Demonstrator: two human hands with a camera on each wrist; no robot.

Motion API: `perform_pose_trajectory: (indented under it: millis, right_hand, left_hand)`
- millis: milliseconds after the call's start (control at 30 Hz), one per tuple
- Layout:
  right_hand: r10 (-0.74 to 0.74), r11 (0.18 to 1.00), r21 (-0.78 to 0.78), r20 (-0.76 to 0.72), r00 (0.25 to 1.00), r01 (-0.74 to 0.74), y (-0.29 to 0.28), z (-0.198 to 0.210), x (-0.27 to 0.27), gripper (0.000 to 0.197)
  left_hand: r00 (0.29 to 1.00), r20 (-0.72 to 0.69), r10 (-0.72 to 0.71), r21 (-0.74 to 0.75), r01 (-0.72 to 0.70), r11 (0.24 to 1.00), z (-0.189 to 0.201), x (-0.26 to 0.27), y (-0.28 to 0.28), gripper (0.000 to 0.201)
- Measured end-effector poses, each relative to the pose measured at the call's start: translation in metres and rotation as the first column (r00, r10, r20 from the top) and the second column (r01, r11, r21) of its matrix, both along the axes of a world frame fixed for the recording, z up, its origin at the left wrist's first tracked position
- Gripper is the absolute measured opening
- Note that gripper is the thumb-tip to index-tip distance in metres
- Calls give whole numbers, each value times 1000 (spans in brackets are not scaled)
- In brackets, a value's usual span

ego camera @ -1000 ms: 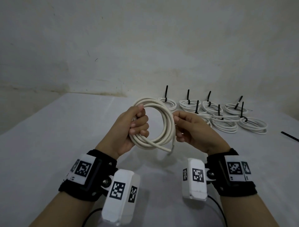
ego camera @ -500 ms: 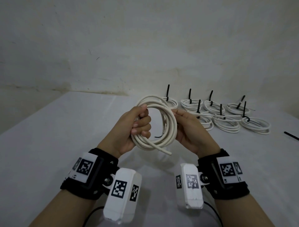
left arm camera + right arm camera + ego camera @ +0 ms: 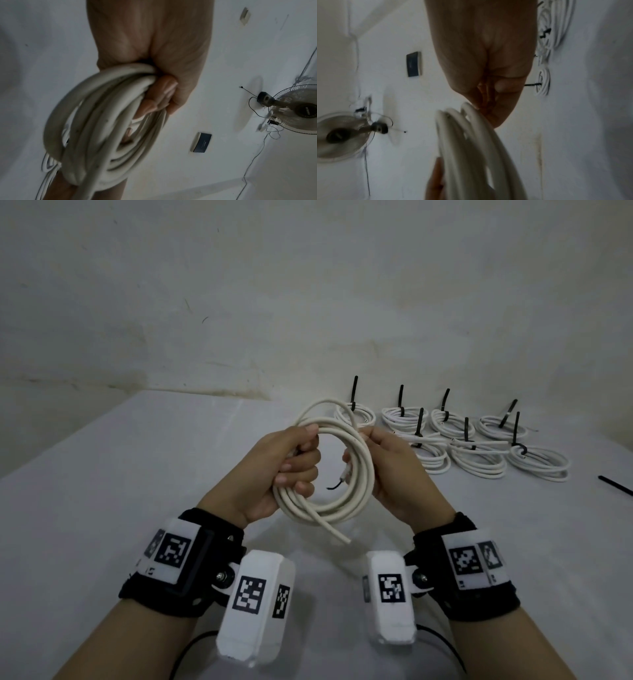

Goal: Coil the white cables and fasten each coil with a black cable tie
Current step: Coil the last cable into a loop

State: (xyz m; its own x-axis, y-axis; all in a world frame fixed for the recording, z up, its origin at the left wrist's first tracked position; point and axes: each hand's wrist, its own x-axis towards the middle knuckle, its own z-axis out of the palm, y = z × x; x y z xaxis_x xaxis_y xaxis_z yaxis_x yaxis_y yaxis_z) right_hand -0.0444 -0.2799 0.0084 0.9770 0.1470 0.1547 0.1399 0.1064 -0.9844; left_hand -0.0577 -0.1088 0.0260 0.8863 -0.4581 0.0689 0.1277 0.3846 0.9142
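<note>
I hold a white cable coil (image 3: 363, 474) upright above the table (image 3: 102, 491). My left hand (image 3: 301, 467) grips its left side, fingers curled round the bundled turns (image 3: 102, 121). My right hand (image 3: 363, 453) holds the upper right side, fingertips pinching the strands (image 3: 471, 135). One cut end (image 3: 342, 539) sticks out below the coil. The other end, with a bare dark wire (image 3: 337, 484), points into the ring. No tie is on this coil.
Several coils with upright black ties (image 3: 476, 453) lie at the back right of the table. A loose black cable tie (image 3: 616, 486) lies at the right edge. A wall (image 3: 308, 302) stands close behind. A fan (image 3: 295, 109) shows in the wrist views.
My right hand has let go of the cable's end and slid up the coil's right side. The end with the dark wire now sits inside the ring. The left grip is unchanged.
</note>
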Motion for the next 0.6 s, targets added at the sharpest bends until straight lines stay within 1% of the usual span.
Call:
perform_pose_trajectory:
  millis: [33, 100, 233, 367, 500, 600]
  right_hand:
    - [40, 998, 48, -49, 998, -38, 0, 3, -1, 18]
    - [90, 993, 81, -114, 989, -81, -2, 5, -2, 19]
    - [137, 989, 84, -144, 980, -125, -2, 5, -4, 16]
    - [198, 977, 106, -120, 973, -185, -1, 8, -8, 18]
    - [182, 979, 112, -79, 980, -173, 0, 10, -9, 22]
    - [129, 991, 22, -5, 992, -128, 2, 11, -10, 31]
  left_hand:
    - [999, 1, 34, 9, -34, 999, 1, 1, 1, 29]
    - [996, -2, 92, 9, -92, 996, 1, 3, 1, 33]
    - [980, -6, 201, -23, -201, 979, 2, 4, -1, 35]
    - [963, -3, 270, -51, -270, 962, 3, 4, -2, 34]
    - [952, -9, 305, -57, -305, 951, 2, 5, -4, 34]
    - [947, -3, 321, -62, -321, 945, 1, 6, -5, 34]
